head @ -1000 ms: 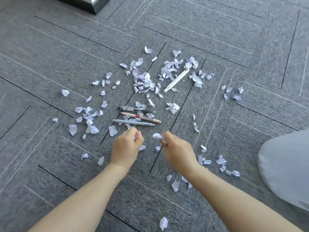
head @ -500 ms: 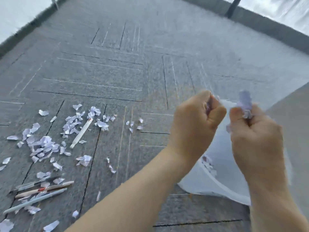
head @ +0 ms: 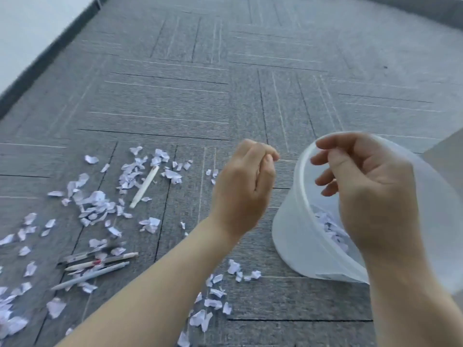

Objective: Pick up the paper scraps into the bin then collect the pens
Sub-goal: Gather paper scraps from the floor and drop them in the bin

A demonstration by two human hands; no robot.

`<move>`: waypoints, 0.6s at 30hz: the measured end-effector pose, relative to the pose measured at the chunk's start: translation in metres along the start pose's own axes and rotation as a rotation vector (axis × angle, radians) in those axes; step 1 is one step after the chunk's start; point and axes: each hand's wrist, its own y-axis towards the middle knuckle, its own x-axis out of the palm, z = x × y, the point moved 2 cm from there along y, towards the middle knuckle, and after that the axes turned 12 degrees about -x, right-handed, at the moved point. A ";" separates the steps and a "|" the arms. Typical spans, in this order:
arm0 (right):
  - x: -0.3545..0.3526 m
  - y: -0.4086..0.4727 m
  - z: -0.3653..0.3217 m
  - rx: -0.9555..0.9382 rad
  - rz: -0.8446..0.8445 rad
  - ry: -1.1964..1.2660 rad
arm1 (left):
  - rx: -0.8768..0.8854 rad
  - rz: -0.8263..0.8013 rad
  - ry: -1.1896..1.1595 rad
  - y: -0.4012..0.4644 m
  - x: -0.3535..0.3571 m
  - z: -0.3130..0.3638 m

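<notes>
The grey carpet floor spreads wide and bare ahead of both hands, so there is plenty of open room to swing an arm. The translucent white bin stands directly under the right hand, its rim passing just beneath those fingers, and a heap of scraps shows through its wall. That right hand hangs over the mouth with fingers loosely curled and apart, holding nothing. The left hand sits just left of the rim, outside the bin, its fingers curled in toward the palm; whether a scrap is tucked inside is hard to tell from this angle.

The move ahead turns on one relation: nearly all the remaining paper scraps lie to the left of the left hand and back toward the person, well apart from the bin. So the left hand is plainly the nearer one, and the right must cross over. A smaller patch of scraps lies under the left forearm, near the foot of the bin.

A cluster of pens lies among the scraps, low and left of the left hand, long axes running roughly left to right. A single white pen lies farther out, its axis slanting away from the person.
</notes>
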 end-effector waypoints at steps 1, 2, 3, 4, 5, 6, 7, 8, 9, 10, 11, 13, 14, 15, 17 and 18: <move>0.028 -0.003 -0.003 -0.022 -0.085 0.045 | -0.083 0.017 0.083 -0.007 -0.019 -0.029; 0.058 -0.009 -0.003 -0.035 -0.184 0.063 | -0.198 0.020 0.188 -0.017 -0.037 -0.062; 0.096 -0.019 0.000 -0.044 -0.306 0.062 | -0.335 0.020 0.323 -0.032 -0.063 -0.100; 0.128 -0.030 0.006 -0.047 -0.428 0.026 | -0.464 -0.005 0.445 -0.050 -0.084 -0.132; 0.152 -0.041 0.017 -0.045 -0.545 -0.045 | -0.566 -0.046 0.547 -0.067 -0.098 -0.157; 0.181 -0.054 0.028 -0.048 -0.674 -0.113 | -0.651 -0.074 0.649 -0.087 -0.118 -0.178; 0.208 -0.069 0.038 -0.054 -0.795 -0.176 | -0.715 -0.089 0.732 -0.106 -0.138 -0.194; 0.230 -0.082 0.048 -0.065 -0.898 -0.230 | -0.761 -0.089 0.787 -0.123 -0.155 -0.206; 0.248 -0.095 0.058 -0.084 -0.976 -0.272 | -0.804 -0.063 0.812 -0.137 -0.171 -0.213; 0.265 -0.105 0.066 -0.114 -1.032 -0.308 | -0.848 -0.019 0.818 -0.149 -0.185 -0.219; 0.279 -0.114 0.073 -0.150 -1.076 -0.346 | -0.891 0.025 0.816 -0.159 -0.197 -0.224; 0.306 -0.124 0.082 -0.237 -1.146 -0.422 | -0.928 0.072 0.837 -0.175 -0.215 -0.233; 0.318 -0.127 0.084 -0.290 -1.170 -0.451 | -0.928 0.092 0.863 -0.181 -0.222 -0.238; 0.329 -0.128 0.086 -0.352 -1.184 -0.474 | -0.926 0.121 0.896 -0.186 -0.230 -0.243; 0.353 -0.128 0.088 -0.500 -1.200 -0.496 | -0.935 0.202 0.949 -0.194 -0.246 -0.254; 0.364 -0.127 0.089 -0.546 -1.231 -0.478 | -0.965 0.224 0.957 -0.198 -0.253 -0.260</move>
